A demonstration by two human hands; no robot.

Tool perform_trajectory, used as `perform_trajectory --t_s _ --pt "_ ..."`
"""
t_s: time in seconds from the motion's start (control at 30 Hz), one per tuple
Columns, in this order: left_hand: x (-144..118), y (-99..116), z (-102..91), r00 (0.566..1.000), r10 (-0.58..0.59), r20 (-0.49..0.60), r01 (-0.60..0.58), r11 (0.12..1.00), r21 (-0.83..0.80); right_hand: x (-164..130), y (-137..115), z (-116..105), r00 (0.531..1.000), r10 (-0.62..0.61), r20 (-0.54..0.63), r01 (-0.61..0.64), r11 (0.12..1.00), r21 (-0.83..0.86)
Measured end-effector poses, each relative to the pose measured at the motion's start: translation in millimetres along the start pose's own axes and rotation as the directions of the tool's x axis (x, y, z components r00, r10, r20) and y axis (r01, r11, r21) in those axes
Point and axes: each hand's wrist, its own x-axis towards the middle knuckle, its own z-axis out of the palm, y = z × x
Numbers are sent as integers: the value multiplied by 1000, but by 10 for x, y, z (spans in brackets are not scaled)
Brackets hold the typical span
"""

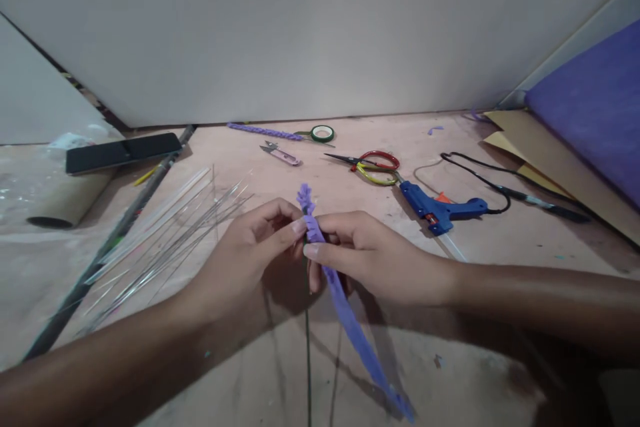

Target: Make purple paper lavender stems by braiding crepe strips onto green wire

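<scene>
I have both hands meeting mid-view, thumbs nearly side by side. My left hand (pixel 265 233) pinches a green stem (pixel 308 360) just below its fringed purple tip (pixel 306 197); my right hand (pixel 370 247) grips a purple paper strip (pixel 355 327) against it. From that grip the stem runs down to six o'clock, while the strip trails toward five.

Taking the hands as the dial's centre, on the surface (pixel 200 380) I see scissors (pixel 359 163) at one o'clock, a blue glue gun (pixel 430 209) between two and three, and a tape roll (pixel 313 134) at twelve. Small snips (pixel 283 154) lie between eleven and twelve – thin clear sticks (pixel 165 247) spread at nine, a phone (pixel 123 152) at ten.
</scene>
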Motion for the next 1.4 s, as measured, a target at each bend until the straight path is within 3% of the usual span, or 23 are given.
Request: perform_trajectory --t_s 0.23,0.3,0.37,0.43,0.47,0.57,0.63,0.7,0.87,0.97,1.13,1.27,1.4 --pt "-66 244 136 997 -27 -65 31 998 48 -30 -103 -1 999 -27 36 32 986 -162" --pt "-50 270 102 992 -41 -120 53 994 99 -90 -93 -102 997 -72 27 77 940 -331" --pt "-18 260 19 989 -65 -136 86 984 158 -190 -50 -343 982 -176 -70 101 797 -596" --pt "30 219 -98 989 -87 -117 112 968 226 -333 27 -708 927 -307 -218 -14 549 -835" --pt "58 187 -158 990 -95 -104 120 956 267 -421 76 -912 893 -348 -284 -84 492 -867" --pt "150 54 -304 994 -50 -94 84 910 407 -708 236 -1443 846 -389 -364 -200 402 -894" --pt "212 -46 -356 996 11 -93 38 861 507 -872 328 -1639 866 -361 -345 -205 372 -905" --pt "274 -133 -378 993 70 -95 3 793 610 -981 394 -1703 910 -303 -282 -168 353 -921" --pt "377 -244 -391 975 200 -93 -65 663 746 -1068 451 -1623 945 -241 -220 -120 369 -922" --pt "383 -266 -417 959 282 -20 -167 622 765 -1080 465 -1551 945 -251 -211 -92 416 -905" --pt "377 -294 -440 915 352 197 -371 543 753 -991 532 -1360 923 -335 -189 19 529 -848" --pt "371 -298 -390 891 370 264 -429 490 759 -790 553 -1196 903 -416 -111 181 601 -779" --pt "248 -266 -279 869 368 329 -479 464 745 -576 479 -1032 863 -492 -115 289 669 -685"
